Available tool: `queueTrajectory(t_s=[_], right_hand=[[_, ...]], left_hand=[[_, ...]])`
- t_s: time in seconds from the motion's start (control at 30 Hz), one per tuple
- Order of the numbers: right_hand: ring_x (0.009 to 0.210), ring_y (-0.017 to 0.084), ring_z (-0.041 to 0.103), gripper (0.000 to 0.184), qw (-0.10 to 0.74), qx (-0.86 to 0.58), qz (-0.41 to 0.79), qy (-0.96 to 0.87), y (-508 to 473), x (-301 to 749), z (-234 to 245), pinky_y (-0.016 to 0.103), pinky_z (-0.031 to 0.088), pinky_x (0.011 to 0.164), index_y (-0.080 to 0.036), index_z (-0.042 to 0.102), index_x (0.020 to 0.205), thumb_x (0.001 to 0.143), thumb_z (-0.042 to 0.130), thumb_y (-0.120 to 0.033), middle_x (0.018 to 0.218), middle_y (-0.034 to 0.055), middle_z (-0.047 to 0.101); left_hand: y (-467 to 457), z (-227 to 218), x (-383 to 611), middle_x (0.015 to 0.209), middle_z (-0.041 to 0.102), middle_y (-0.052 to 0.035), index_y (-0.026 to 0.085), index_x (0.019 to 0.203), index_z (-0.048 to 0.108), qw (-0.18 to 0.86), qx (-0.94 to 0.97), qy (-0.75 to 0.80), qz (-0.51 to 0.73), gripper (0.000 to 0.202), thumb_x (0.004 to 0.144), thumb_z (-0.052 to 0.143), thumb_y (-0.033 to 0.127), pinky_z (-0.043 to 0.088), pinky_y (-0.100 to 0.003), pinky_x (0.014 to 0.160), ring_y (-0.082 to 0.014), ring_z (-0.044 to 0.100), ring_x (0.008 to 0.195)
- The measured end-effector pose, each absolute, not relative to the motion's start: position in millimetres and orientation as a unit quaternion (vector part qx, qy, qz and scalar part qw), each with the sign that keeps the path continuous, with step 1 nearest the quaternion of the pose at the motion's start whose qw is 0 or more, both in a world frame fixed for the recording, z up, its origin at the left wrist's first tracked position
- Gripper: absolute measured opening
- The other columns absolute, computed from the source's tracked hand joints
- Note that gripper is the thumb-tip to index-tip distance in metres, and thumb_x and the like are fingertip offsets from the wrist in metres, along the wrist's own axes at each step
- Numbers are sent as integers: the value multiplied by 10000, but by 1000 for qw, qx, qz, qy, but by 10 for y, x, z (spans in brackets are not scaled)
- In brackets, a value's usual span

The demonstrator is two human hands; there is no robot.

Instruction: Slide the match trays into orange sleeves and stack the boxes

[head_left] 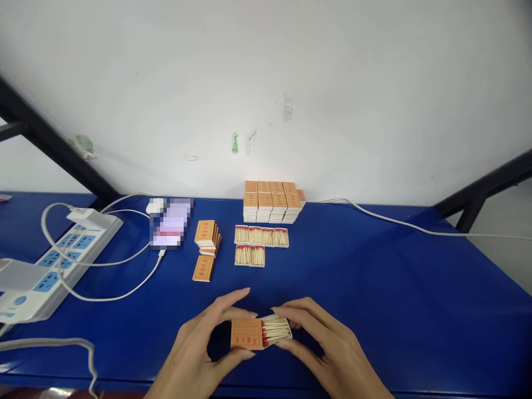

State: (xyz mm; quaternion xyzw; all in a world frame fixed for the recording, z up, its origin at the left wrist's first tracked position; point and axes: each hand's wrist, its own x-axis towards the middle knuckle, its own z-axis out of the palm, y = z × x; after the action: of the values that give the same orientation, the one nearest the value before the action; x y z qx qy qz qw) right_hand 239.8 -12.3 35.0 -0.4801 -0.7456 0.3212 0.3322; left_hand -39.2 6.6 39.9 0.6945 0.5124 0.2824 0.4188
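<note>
Near the table's front edge, my left hand [208, 343] grips the orange sleeve of a matchbox [246, 333] between thumb and fingers. My right hand [326, 343] pinches the white inner tray [277, 331], which sticks partly out of the sleeve's right end. Matches with red heads lie in that tray, heads toward the sleeve. Beyond my hands, several open trays of matches [261, 236] sit in two rows. To their left are a small stack of orange sleeves [206, 234] and another orange sleeve or box [203, 268].
Stacked matchboxes [272, 200] stand against the white wall [353, 100]. At the left lie a white power strip [62, 260], looping white cables [103, 299] and a blurred phone [172, 221]. Another cable [394, 224] runs along the back right of the blue table [374, 288].
</note>
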Motion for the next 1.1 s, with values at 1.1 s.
queueTrajectory(t_s=[1.1], right_hand=[[888,186,637,496,172,-351,684,-616,102,2292,540,329,549,787,-472,845,1324,880,882,-687,1077,10,530]], left_hand=[[81,401,-357,1679,486,-128,510,1730,338,796,413,321,304,1446,513,1119,499,540,-362,868,-140,722,853]])
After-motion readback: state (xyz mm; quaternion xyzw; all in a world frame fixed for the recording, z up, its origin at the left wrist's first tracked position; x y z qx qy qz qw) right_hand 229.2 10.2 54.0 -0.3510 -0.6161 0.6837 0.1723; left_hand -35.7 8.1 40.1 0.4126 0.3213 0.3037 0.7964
